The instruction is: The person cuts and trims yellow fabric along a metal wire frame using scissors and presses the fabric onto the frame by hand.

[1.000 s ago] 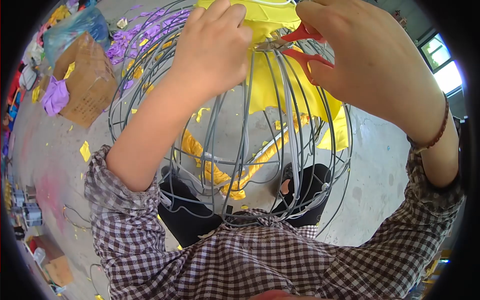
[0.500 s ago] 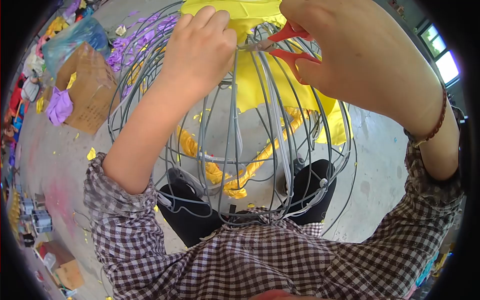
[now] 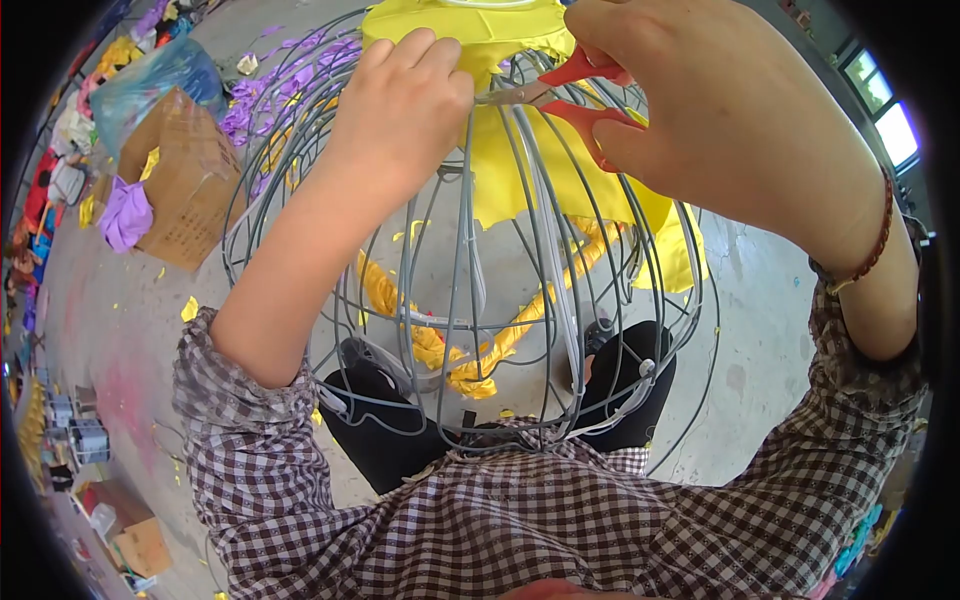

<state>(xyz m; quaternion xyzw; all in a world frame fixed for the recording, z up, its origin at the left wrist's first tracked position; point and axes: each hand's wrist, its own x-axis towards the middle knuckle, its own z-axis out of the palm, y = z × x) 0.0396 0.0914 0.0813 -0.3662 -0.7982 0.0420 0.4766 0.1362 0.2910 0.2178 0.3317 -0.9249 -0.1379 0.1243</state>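
Observation:
A pair of red-handled scissors [image 3: 578, 72] is in my right hand [image 3: 690, 110], with the thumb and fingers through the handle loops. The blades point left and reach the fingertips of my left hand [image 3: 405, 115]. My left hand is closed in a fist beside the blade tips, at the edge of the yellow fabric [image 3: 545, 165]; its fingertips are mostly hidden. The fabric is draped over the top and far side of a large rounded cage of grey wires [image 3: 460, 250], with a ragged cut edge near the blades. The cage stands between my knees.
A cardboard box [image 3: 190, 190] with purple cloth [image 3: 125, 213] and a blue plastic bag [image 3: 160, 90] stand at the left. Yellow wrapped strips [image 3: 520, 325] show through the wires. Purple scraps [image 3: 260, 90] lie behind the cage. Another box [image 3: 140, 545] is at lower left.
The view has shifted slightly, and the scissors and both hands appear a little lower. Both hands keep nearly the same pose at the fabric edge.

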